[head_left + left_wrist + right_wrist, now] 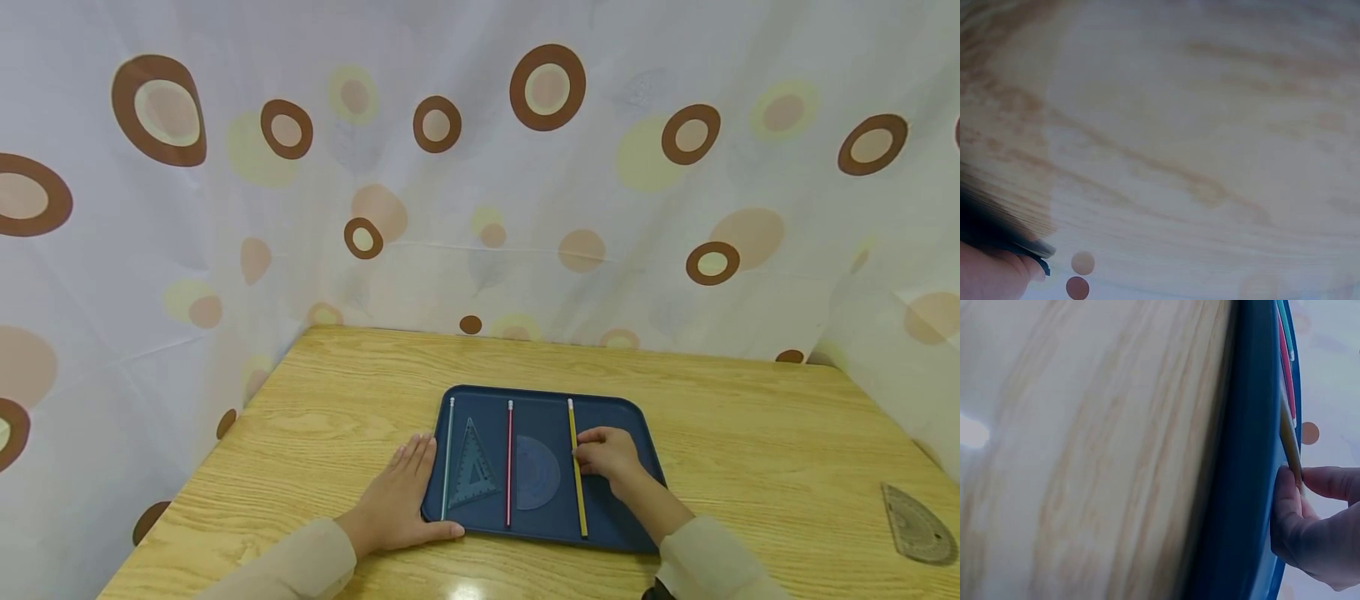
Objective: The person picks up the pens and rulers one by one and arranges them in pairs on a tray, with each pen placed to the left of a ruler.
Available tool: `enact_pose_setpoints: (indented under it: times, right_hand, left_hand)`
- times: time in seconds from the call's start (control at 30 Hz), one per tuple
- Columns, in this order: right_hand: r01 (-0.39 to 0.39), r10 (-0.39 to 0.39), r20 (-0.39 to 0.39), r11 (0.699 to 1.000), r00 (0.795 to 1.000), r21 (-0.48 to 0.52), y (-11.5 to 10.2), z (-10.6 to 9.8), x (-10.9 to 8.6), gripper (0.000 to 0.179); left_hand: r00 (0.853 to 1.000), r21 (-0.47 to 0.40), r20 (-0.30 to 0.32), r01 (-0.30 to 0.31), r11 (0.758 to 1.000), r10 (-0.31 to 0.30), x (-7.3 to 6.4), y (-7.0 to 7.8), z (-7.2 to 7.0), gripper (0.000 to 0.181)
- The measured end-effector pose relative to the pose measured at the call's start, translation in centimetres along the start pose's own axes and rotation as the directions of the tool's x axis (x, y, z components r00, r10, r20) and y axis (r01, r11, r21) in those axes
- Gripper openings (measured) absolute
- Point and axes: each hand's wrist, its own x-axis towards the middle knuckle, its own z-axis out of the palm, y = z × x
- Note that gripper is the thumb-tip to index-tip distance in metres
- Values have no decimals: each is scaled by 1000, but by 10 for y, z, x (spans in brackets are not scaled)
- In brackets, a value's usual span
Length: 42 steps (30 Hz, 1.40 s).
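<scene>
A dark blue tray [540,533] lies on the table, bearing a green pencil [448,458], a clear set square [474,471], a red pencil [509,462], a clear protractor [536,473] and a yellow pencil [578,483]. With thumb and fingers my right hand [609,457] pinches the yellow pencil near its middle, as the right wrist view also shows. My left hand [401,500] rests at the tray's left edge, fingers straight and thumb along the near corner. Only part of that thumb [997,275] shows in the left wrist view.
A second protractor [918,525] lies on the wooden table [360,392] at the far right, apart from the tray. A patterned curtain [480,183] hangs behind the table and along both sides.
</scene>
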Motion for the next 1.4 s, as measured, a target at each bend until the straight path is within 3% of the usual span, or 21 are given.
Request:
enact_pose_setpoints:
  times: [0.27, 0.53, 0.93, 1.23, 1.4]
  right_hand:
    - [11, -17, -61, 994, 998, -110, -1, 5, -3, 18]
    - [75, -96, -72, 966, 993, -246, -3, 8, -6, 10]
    - [64, -101, -100, 943, 990, -326, -10, 9, -10, 6]
    - [92, -155, -121, 905, 980, -416, -11, 12, -12, 8]
    - [107, -175, -124, 899, 977, -424, -10, 12, -13, 10]
  left_hand:
    - [1000, 3, 5, 8, 1000, -8, 1, -1, 3, 114]
    - [1000, 1, 11, 12, 1000, -12, 0, 0, 4, 114]
    - [1000, 3, 11, 12, 1000, -12, 0, 0, 1, 113]
    - [1000, 1, 15, 21, 1000, -21, 1, 1, 2, 114]
    - [1000, -3, 14, 23, 1000, -23, 1, 1, 1, 115]
